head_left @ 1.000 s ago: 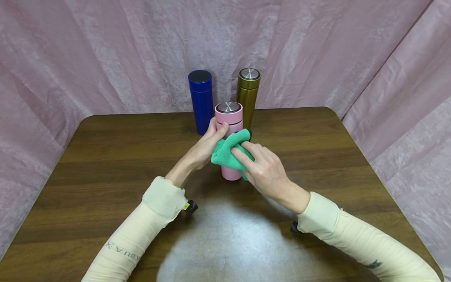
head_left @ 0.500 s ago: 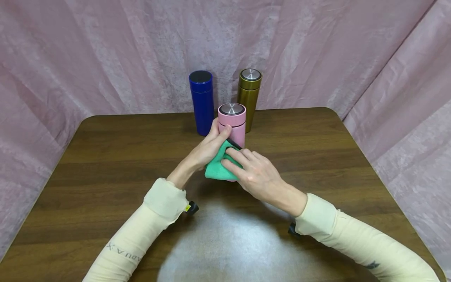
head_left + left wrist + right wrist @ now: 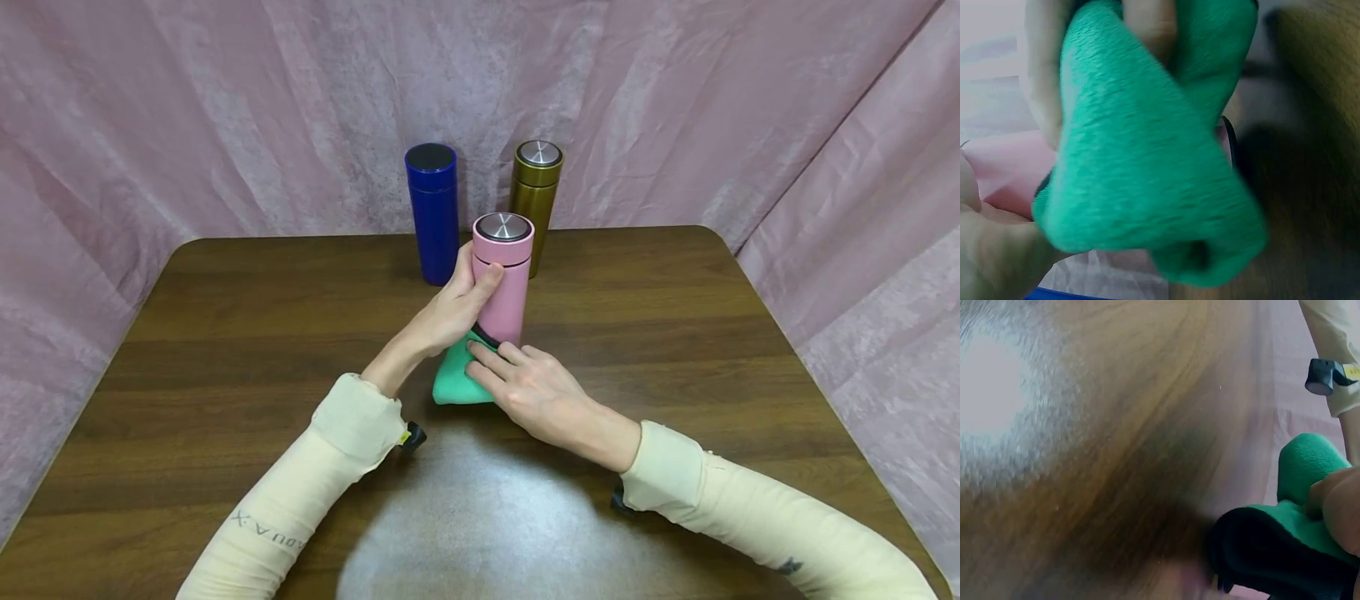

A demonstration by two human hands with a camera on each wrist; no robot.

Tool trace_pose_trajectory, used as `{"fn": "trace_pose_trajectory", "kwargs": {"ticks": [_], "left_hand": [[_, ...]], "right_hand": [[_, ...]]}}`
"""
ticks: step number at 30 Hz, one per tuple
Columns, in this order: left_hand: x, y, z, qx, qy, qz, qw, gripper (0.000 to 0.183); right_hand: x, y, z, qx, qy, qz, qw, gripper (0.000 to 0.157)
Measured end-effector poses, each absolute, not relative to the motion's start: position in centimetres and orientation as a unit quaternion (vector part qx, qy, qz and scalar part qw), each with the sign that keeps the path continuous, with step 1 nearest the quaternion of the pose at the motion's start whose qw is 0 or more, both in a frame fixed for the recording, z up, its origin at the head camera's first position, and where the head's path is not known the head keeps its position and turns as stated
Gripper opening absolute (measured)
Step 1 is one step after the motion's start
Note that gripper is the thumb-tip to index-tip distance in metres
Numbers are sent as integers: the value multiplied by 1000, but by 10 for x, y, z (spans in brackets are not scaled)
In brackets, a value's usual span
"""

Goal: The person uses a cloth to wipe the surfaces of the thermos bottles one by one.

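Observation:
A pink thermos bottle [image 3: 507,293] with a silver lid top stands slightly tilted in the middle of the head view. My left hand [image 3: 450,310] grips it below the lid, thumb across the front. Around its lower part my right hand [image 3: 528,387] holds a green cloth [image 3: 459,379] with a dark edge, fingers pressing it on the bottle. The cloth [image 3: 1141,156] fills most of the left wrist view and hides the bottle's lower end. In the right wrist view, the folded cloth [image 3: 1307,469] shows beside the fingers.
Behind the pink bottle, a blue thermos bottle [image 3: 433,221] stands to the left and a gold one [image 3: 537,196] to the right. All are on a brown wooden table [image 3: 247,333] with a pink curtain [image 3: 300,117] behind it. Small dark cameras sit at both wrists.
My right hand and the cloth have slid down the pink bottle, from just under its lid to its lower end. The bottle has shifted a little to the right with my left hand.

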State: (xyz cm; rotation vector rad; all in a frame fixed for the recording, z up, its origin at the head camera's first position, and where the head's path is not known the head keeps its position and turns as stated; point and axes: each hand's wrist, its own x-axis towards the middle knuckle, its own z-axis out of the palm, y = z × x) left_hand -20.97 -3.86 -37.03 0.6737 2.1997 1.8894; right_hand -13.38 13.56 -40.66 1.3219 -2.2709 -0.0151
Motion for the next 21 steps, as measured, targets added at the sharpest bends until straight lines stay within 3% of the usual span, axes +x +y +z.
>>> {"fn": "trace_pose_trajectory", "kwargs": {"ticks": [12,21], "left_hand": [[-217,-43,-372,189,745,636,70,125],[-219,-44,-374,181,733,653,65,123]], "right_hand": [[-130,127,-414,483,-855,-20,186,21],[-131,124,-416,484,-855,-17,183,23]]}}
